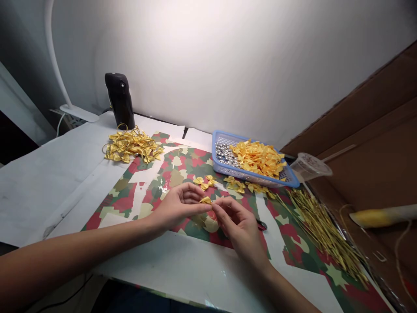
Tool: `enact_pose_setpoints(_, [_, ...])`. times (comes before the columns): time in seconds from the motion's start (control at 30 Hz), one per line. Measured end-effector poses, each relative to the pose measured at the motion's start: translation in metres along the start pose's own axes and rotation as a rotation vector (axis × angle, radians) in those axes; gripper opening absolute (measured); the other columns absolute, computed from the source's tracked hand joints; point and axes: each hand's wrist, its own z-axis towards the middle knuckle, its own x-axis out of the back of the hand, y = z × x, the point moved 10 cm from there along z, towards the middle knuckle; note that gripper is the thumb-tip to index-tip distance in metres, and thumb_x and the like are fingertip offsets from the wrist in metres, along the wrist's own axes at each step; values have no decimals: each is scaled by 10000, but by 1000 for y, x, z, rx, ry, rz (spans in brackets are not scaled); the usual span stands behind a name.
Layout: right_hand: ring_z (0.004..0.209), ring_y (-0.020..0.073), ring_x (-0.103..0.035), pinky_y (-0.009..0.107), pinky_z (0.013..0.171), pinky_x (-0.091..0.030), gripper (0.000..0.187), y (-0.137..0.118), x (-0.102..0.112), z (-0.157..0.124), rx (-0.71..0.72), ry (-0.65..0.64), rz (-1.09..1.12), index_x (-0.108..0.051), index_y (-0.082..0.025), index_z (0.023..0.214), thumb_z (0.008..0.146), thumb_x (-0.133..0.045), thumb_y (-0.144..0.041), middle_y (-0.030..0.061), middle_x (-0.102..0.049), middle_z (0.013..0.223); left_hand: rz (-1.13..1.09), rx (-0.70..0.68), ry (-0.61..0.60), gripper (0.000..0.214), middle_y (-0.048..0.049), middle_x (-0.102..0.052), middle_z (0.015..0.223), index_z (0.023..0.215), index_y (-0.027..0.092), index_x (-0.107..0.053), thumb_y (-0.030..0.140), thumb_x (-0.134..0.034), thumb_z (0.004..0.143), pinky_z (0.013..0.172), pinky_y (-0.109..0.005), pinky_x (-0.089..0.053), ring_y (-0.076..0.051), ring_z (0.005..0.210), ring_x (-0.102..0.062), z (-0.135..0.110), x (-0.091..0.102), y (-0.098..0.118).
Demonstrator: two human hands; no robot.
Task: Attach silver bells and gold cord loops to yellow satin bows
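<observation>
A small yellow ribbon bow (206, 200) sits between my two hands, above the patterned table cover. My left hand (182, 202) pinches it from the left, thumb extended along its lower edge. From the right, the thumb and fingertips of my right hand (239, 219) close on its other end. Whether a thin cord runs through the pinch is too small to tell. Just beyond my fingers lie a few loose yellow bows (206, 182). More bows (235, 184) rest in front of the blue basket.
A blue basket (256, 177) holds silver bells (226, 154) and many yellow bows (259, 157). Gold cords (325, 230) lie at the right, near a clear plastic cup (311, 167). Finished-looking corded bows (132, 145) are heaped at left, before a black bottle (120, 100) and lamp base (79, 113).
</observation>
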Motion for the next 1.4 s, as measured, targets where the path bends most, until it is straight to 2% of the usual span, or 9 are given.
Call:
enact_pose_setpoints(0.33, [475, 67, -344, 199, 416, -287, 271, -7, -9, -2, 33, -79, 20, -531, -194, 783, 841, -571, -455, -50, -434, 645, 32, 3, -12, 308, 33, -610, 675, 774, 164, -569, 180, -791, 560, 600, -232, -476, -118, 661, -595, 1, 0, -2])
enact_pose_setpoints(0.5, [463, 72, -341, 204, 407, -285, 259, -10, -5, -2, 46, -65, 32, -521, -201, 794, 856, -556, -450, -51, -431, 633, 29, -16, -20, 324, 25, -616, 699, 789, 169, -569, 196, -795, 559, 605, -244, -480, -128, 676, -599, 2, 0, -1])
enact_pose_setpoints(0.57, [492, 84, -383, 206, 420, -315, 227, -12, -2, -2, 65, -56, -7, -541, -206, 816, 865, -554, -427, -37, -452, 663, 24, -21, -23, 318, 25, -617, 691, 779, 171, -572, 196, -798, 557, 593, -242, -472, -129, 666, -600, 1, 0, 0])
enact_pose_setpoints(0.7, [619, 128, -493, 225, 485, -398, 176, -20, -3, -2, 166, -113, -187, -569, -209, 818, 877, -546, -373, 13, -522, 777, 10, -7, -33, 311, 28, -622, 658, 764, 174, -574, 188, -801, 552, 590, -239, -455, -126, 641, -604, -1, -2, 1])
enact_pose_setpoints(0.87, [607, 127, -489, 229, 475, -388, 148, -31, -6, -4, 298, -174, -339, -548, -210, 803, 909, -498, -300, 25, -535, 791, 18, 14, -63, 325, 20, -648, 659, 780, 168, -578, 188, -803, 548, 612, -244, -463, -129, 642, -619, -1, -4, -1])
enact_pose_setpoints(1.07, [617, 130, -502, 238, 504, -391, 108, -42, -14, -7, 429, -229, -423, -524, -209, 822, 910, -463, -193, 20, -533, 774, 41, 39, -73, 316, 21, -658, 647, 762, 159, -583, 150, -807, 540, 591, -219, -469, -115, 623, -622, 0, -5, -3])
enact_pose_setpoints(1.2, [640, 148, -500, 237, 479, -372, 130, -40, -13, -6, 412, -240, -407, -521, -212, 811, 917, -446, -208, 25, -525, 743, 25, 44, -85, 324, 22, -659, 634, 749, 154, -576, 135, -815, 532, 581, -204, -478, -104, 607, -623, 0, -6, -2])
enact_pose_setpoints(1.4, [620, 142, -467, 232, 476, -384, 163, -40, -1, 0, 344, -220, -306, -528, -210, 795, 920, -451, -282, 21, -500, 724, 53, 59, -60, 337, 26, -645, 638, 759, 154, -583, 167, -834, 535, 546, -203, -475, -109, 580, -625, 1, -2, -1])
